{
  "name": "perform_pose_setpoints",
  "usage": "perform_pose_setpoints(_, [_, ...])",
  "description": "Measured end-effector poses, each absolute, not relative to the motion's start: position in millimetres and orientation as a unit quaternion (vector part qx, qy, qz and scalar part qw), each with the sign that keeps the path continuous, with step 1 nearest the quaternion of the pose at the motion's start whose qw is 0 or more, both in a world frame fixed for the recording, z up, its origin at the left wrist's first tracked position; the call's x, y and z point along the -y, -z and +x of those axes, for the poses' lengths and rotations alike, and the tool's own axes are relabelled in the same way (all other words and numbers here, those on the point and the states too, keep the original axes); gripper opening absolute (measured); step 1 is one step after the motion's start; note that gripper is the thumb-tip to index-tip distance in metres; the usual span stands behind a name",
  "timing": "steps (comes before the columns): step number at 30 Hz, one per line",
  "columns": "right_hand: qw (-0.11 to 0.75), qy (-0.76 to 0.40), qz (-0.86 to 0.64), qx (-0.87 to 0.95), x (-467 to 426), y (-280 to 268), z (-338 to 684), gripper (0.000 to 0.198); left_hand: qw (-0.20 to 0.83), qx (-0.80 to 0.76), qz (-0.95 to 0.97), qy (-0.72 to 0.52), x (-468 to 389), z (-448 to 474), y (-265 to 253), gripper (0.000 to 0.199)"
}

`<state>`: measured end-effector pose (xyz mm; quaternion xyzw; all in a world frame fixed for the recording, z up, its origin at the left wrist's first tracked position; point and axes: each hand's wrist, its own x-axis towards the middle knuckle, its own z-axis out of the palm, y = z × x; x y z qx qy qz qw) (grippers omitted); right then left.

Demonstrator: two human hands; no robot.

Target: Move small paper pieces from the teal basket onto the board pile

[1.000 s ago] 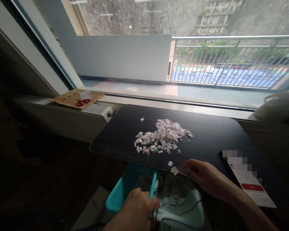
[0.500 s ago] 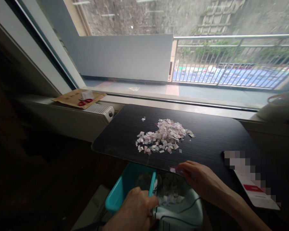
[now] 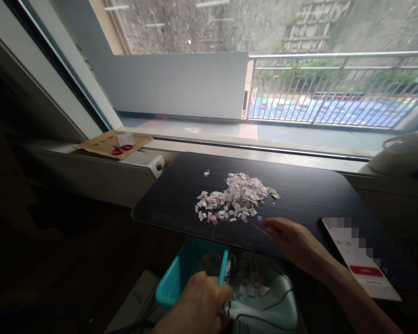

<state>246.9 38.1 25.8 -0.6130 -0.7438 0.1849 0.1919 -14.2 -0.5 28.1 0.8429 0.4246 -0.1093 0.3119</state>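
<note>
Sweeping seemed the step in hand.
The left hand clenched where blue bin met pale bin; beyond, the right hand pinched a thin card; ahead-left of it lay heaped paper scraps, likely calling for a low, flat pull.

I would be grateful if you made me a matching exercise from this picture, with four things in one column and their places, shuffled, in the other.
Things
1. Red-handled scissors
2. Turquoise plastic bin
3. Heap of small pale paper pieces
4. Thin, pinkish, see-through piece

Places
A. On the black wood-grain table, in a loose pile
B. Held in the right hand
C. On the flat brown paper envelope
D. Below the table's near edge, gripped by the left hand

Right pairs: 1-C, 2-D, 3-A, 4-B
</note>
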Motion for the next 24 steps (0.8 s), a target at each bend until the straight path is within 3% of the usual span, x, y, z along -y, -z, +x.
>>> perform_pose_setpoints(4, [0.179,-0.138,-0.661,0.715,-62,-22,249,0.034,0.314,-0.42,0.843,0.118,1,-8,-27,0.007])
perform_pose_setpoints(24, [0.14,-0.17,-0.648,0.729,-60,-32,236,0.034,0.299,-0.421,0.846,0.131,2,-7,-27,0.011])
